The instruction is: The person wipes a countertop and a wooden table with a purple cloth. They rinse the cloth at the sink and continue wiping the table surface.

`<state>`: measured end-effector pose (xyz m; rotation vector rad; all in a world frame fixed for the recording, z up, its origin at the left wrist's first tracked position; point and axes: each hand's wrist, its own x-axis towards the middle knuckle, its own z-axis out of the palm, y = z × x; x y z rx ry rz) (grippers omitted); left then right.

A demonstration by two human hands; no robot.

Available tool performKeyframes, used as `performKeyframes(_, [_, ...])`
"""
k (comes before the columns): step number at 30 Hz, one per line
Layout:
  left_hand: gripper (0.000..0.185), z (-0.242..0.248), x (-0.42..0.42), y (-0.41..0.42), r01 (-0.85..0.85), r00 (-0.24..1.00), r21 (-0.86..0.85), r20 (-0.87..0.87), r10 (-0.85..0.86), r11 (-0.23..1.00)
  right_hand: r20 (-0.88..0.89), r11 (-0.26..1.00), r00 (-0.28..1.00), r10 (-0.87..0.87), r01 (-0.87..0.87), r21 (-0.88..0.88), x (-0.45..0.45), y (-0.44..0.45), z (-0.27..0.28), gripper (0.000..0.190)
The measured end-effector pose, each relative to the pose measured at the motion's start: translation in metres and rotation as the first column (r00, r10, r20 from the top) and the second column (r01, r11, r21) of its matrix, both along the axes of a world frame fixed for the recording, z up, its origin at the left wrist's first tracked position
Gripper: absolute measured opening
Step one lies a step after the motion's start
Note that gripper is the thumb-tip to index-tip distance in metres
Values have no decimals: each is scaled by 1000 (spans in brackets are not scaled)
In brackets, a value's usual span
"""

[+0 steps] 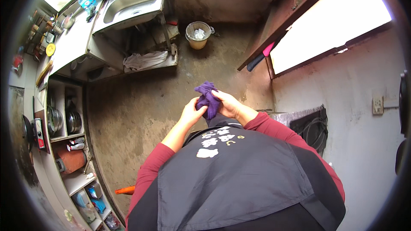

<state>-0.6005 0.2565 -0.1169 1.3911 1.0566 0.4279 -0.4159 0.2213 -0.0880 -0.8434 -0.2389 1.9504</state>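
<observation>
A bunched purple cloth (209, 101) is held up in front of my dark printed apron (231, 173), above the concrete floor. My left hand (192, 113) grips its left side, with the thumb across the lower part. From the right, my right hand (227, 103) pinches the cloth, thumb near its upper fold. The cloth is crumpled, and the fingers behind it are partly hidden.
At the upper left stands a stainless steel sink (133, 4) beside a white counter (72, 37). Open shelves (75, 179) hold pans and a gas cylinder (73, 160). A waste bucket (197, 42) sits on the floor ahead. An open doorway (327, 25) lies right.
</observation>
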Motion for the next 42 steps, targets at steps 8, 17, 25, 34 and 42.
performKeyframes(8, [31, -1, -28, 134, -269, 957, 13, -108, 268, 963, 0, 908, 908, 420, -420, 15, -2, 197, 0, 48])
performKeyframes(17, [29, 15, -43, 232, -536, 839, 84, -62, 541, 840, 110, 856, 856, 506, -514, 59, -15, 317, -15, 49])
performKeyframes(25, [34, 18, -30, 381, -404, 898, 125, -135, 419, 906, 90, 959, 958, 272, -262, -109, 17, 421, -39, 30])
performKeyframes(34, [33, 61, -19, 567, -358, 926, 161, -67, 372, 920, 306, 983, 949, 75, -18, -182, 48, 485, -35, 27])
performKeyframes(42, [37, 73, -72, 696, -526, 815, 416, -3, 580, 742, 382, 977, 921, 73, -143, 158, 62, 627, -49, 27])
